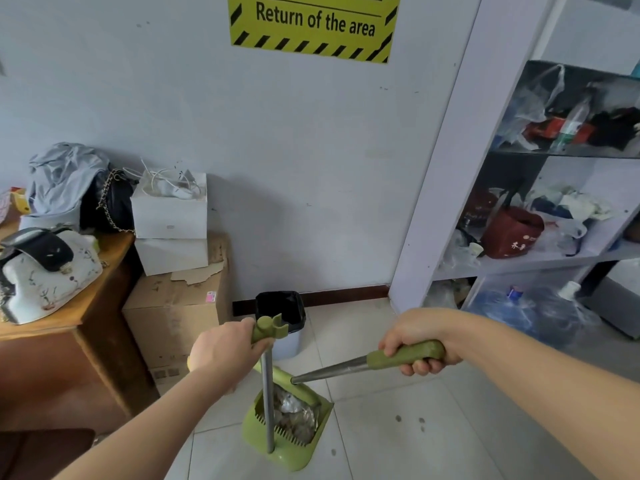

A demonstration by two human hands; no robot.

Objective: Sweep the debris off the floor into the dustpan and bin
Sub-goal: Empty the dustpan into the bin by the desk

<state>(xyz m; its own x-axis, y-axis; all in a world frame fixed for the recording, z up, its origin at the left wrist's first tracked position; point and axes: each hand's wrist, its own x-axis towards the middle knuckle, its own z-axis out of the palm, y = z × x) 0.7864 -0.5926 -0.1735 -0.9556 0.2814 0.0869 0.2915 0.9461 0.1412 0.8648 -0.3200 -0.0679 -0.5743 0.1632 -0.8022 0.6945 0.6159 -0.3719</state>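
My left hand [225,355] grips the green top of the dustpan's upright metal pole [266,393]. The green dustpan [287,455] stands on the tiled floor below, holding a heap of crumpled debris [294,417]. My right hand [415,344] is closed round the green broom handle [405,355]. Its metal shaft slants down left to the broom head [287,377], which rests over the dustpan's mouth. Just behind the dustpan, against the wall, stands a small bin with a black liner [282,313].
Stacked cardboard boxes [173,313] and a wooden desk [69,323] with bags stand at the left. A white shelf unit [450,168] full of clutter rises at the right, with water bottles [530,310] at its foot. Tiled floor [433,427] with small dark spots lies to the right.
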